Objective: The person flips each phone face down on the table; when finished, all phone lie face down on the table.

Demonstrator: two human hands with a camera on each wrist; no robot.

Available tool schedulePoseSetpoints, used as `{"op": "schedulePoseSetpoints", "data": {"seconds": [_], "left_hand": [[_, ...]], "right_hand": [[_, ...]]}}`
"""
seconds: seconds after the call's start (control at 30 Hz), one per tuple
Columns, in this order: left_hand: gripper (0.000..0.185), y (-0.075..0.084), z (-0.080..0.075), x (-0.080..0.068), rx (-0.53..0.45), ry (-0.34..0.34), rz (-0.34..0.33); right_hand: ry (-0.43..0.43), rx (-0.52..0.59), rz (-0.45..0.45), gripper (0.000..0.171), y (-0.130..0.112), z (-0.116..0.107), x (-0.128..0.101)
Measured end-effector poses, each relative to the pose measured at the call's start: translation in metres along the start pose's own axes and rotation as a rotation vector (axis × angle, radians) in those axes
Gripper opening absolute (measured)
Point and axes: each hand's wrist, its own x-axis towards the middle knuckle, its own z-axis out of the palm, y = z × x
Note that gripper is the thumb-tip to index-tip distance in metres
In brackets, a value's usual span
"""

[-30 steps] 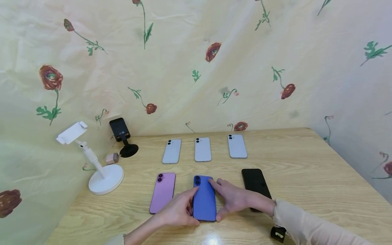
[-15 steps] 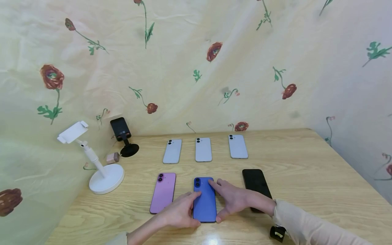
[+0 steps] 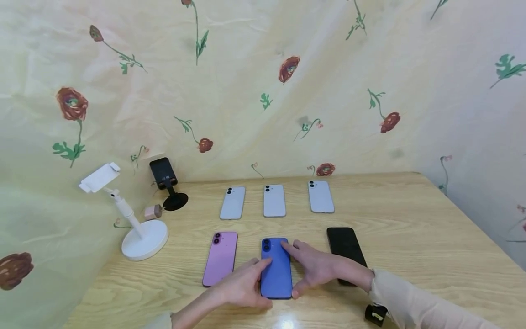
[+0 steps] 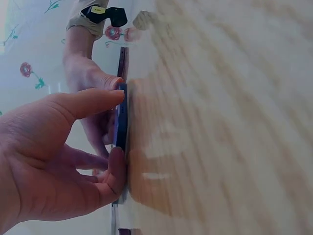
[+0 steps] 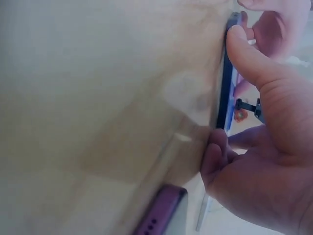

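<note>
A blue smartphone (image 3: 276,274) lies back up near the front of the wooden table, its two camera lenses at the top left. My left hand (image 3: 242,285) holds its left side, thumb at the near corner and index finger reaching over the back. On the opposite side, my right hand (image 3: 314,265) has its thumb at the near right corner and a fingertip by the top right. From the left wrist view, the phone's dark edge (image 4: 122,117) sits between thumb and fingers, close over the tabletop. The right wrist view shows my right thumb (image 5: 244,54) along that edge.
Left of the blue phone lies a pink phone (image 3: 220,258); a black phone (image 3: 347,246) lies partly under my right forearm. Three pale phones (image 3: 232,203) form a row behind. A white stand (image 3: 139,240), a black stand (image 3: 174,201) and a small pink block (image 3: 153,211) stand at left.
The blue phone has slid very slightly toward me, and my left index finger has shifted a little further over its back. The right hand keeps nearly the same place.
</note>
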Motion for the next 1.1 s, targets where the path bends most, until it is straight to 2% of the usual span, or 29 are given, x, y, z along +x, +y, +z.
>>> {"op": "schedulePoseSetpoints", "data": {"seconds": [0.1,0.2,0.27,0.33,0.43,0.5,0.6,0.8,0.9,1.1], "left_hand": [[0.097,0.008,0.002,-0.004,0.043,0.067,-0.040],[0.089,0.022,0.004,-0.008,0.060,0.161,-0.052],[0.079,0.031,0.005,-0.008,0.061,0.219,-0.015],[0.071,0.039,0.004,-0.004,0.063,0.248,0.036],[0.066,0.048,0.007,0.006,0.070,0.262,0.106],[0.068,0.053,0.009,0.013,0.059,0.250,0.134],[0.072,0.059,0.014,0.025,0.055,0.230,0.136],[0.080,0.073,0.023,0.051,0.111,0.173,0.051],[0.082,0.080,0.028,0.064,0.152,0.143,0.030],[0.088,0.094,0.041,0.093,0.216,0.091,0.058]], "right_hand": [[0.063,0.076,-0.089,0.095,0.008,-0.005,-0.003],[0.216,0.114,-0.197,0.069,0.019,-0.016,-0.011],[0.338,0.101,-0.217,0.057,0.026,-0.027,-0.022],[0.444,0.061,-0.212,0.048,0.033,-0.039,-0.035],[0.522,0.038,-0.168,0.041,0.042,-0.053,-0.055],[0.519,0.040,-0.133,0.042,0.049,-0.058,-0.067],[0.477,0.057,-0.073,0.047,0.060,-0.063,-0.082],[0.406,0.118,0.025,0.056,0.079,-0.065,-0.102],[0.369,0.207,0.078,0.060,0.085,-0.065,-0.107],[0.291,0.444,0.183,0.062,0.096,-0.067,-0.110]]}}
